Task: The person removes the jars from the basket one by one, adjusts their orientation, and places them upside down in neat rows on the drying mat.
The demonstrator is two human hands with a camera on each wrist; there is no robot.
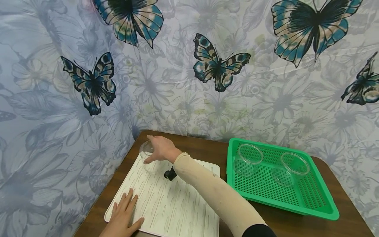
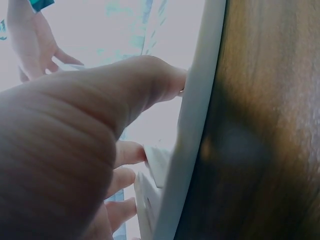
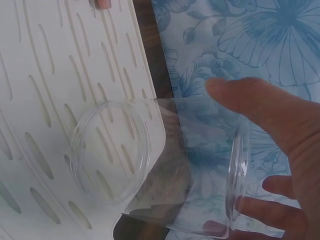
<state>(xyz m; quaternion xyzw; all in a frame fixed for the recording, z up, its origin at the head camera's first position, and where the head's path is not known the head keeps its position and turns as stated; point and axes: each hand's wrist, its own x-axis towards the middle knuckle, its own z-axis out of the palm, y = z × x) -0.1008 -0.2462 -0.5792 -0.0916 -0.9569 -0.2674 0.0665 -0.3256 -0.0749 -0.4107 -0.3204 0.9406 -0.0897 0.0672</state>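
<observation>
A clear cup [image 3: 170, 160] is at the far left corner of the white ridged mat [image 1: 177, 204], one round end against the mat. My right hand [image 1: 161, 148] holds it from above, thumb along one side and fingers round the other, near the upper rim in the right wrist view. Through the clear wall a fingertip shows. My left hand [image 1: 122, 217] rests with spread, straight fingers on the mat's near left part. In the left wrist view its thumb [image 2: 150, 80] reaches the mat's edge.
On the right stands a green perforated basket [image 1: 321, 210] with two clear cups, one on the left [image 1: 250, 154] and one on the right [image 1: 294, 164]. All rests on a brown wooden table [image 1: 204, 149]. Butterfly-patterned fabric [image 1: 177, 82] hangs close behind and to the left.
</observation>
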